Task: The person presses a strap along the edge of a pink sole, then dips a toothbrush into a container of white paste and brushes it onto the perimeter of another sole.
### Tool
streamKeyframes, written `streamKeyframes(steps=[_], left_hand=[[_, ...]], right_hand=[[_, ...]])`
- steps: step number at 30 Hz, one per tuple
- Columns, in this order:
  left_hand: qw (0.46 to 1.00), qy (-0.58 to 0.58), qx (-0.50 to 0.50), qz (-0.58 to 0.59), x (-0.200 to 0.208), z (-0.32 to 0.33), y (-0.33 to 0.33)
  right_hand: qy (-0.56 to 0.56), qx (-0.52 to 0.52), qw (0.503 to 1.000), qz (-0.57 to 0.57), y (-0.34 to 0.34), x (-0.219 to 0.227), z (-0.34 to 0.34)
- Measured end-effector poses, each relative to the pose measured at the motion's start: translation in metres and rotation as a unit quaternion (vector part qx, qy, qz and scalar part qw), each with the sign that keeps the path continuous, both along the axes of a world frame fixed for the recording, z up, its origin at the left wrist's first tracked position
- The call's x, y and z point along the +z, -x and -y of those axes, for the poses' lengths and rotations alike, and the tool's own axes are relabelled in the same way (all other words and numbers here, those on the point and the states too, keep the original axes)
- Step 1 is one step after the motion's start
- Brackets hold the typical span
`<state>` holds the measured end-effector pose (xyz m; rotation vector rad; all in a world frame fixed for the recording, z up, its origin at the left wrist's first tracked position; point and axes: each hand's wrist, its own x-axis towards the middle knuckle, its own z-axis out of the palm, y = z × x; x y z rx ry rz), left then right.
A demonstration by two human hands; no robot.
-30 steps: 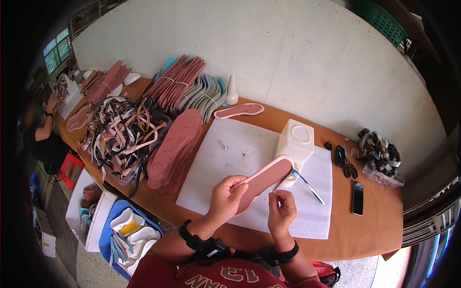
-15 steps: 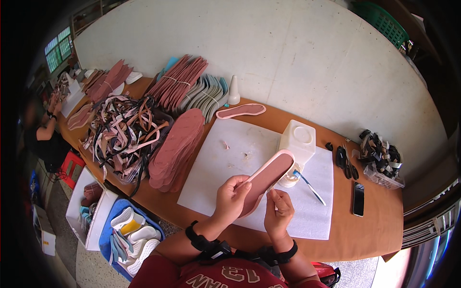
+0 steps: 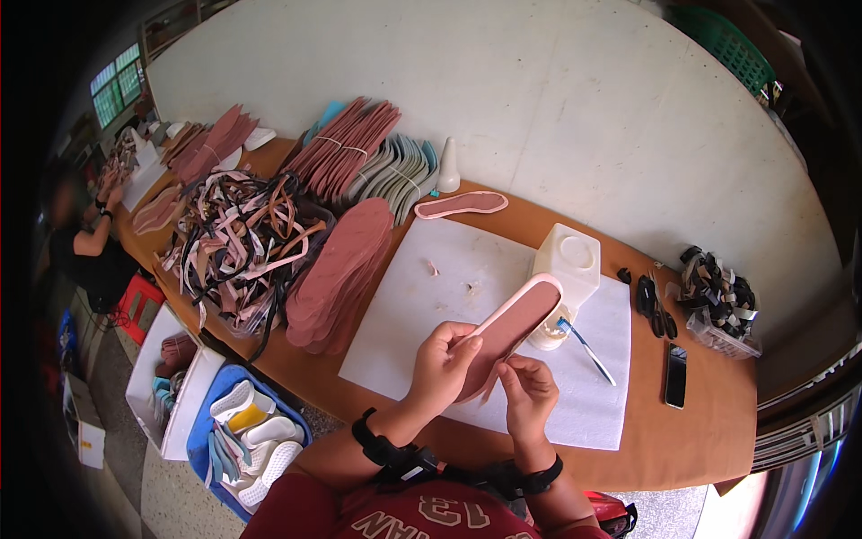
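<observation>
My left hand [image 3: 442, 368] is closed on the left edge of a reddish-brown insole [image 3: 516, 325], thumb on top, holding it tilted above the white foam sheet. A pale pink strip [image 3: 496, 318] borders the insole's far end and long sides. At the insole's right edge, the thumb and fingers of my right hand [image 3: 530, 391] pinch the strip, whose loose part hangs near the insole's close end. Just beyond are an open white pot [image 3: 545, 339] and a blue-and-white toothbrush [image 3: 588, 352] leaning on it. A similar bordered insole [image 3: 461, 205] lies farther back.
The foam sheet [image 3: 404, 305] bears a white plastic jug [image 3: 567, 260]. Left are a heap of strips [image 3: 238, 242], stacked insoles [image 3: 337, 274] and bundled ones [image 3: 346, 148]. Scissors [image 3: 663, 319], a phone [image 3: 675, 375] and a strip box [image 3: 718, 296] lie right. A co-worker [image 3: 85, 234] sits far left.
My right hand has shifted slightly nearer along the insole's right edge, and more of the loose strip shows. My left hand keeps its hold. The whole view has shifted a little.
</observation>
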<state>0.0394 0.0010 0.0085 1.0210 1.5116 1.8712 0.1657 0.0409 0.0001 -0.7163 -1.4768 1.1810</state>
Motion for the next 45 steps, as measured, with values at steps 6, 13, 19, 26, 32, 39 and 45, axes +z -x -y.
streamKeyframes(steps=[6,13,19,26,32,39,45], left_hand=[[1.0,-0.01,-0.017,0.018,0.002,0.0,0.001],[0.998,-0.01,-0.033,0.056,0.003,0.0,0.001],[0.983,0.02,-0.116,0.142,0.001,0.0,0.007],[0.968,0.076,-0.229,0.066,0.003,0.004,0.013],[0.975,0.068,-0.209,-0.022,0.012,0.005,0.009],[0.976,0.087,-0.189,-0.069,0.013,0.006,0.01],[0.974,0.074,-0.2,-0.077,0.011,0.009,0.014]], right_hand=[[0.058,0.021,0.996,-0.056,0.001,0.0,-0.004],[-0.01,-0.024,0.999,0.044,-0.002,0.002,0.002],[0.125,0.048,0.983,-0.129,0.001,0.004,-0.003],[0.216,0.128,0.964,-0.084,-0.01,0.008,-0.017],[0.231,0.141,0.958,-0.1,-0.009,0.005,-0.02],[0.282,0.179,0.941,-0.054,-0.014,0.013,-0.024],[0.283,0.224,0.932,-0.022,-0.02,0.026,-0.027]])
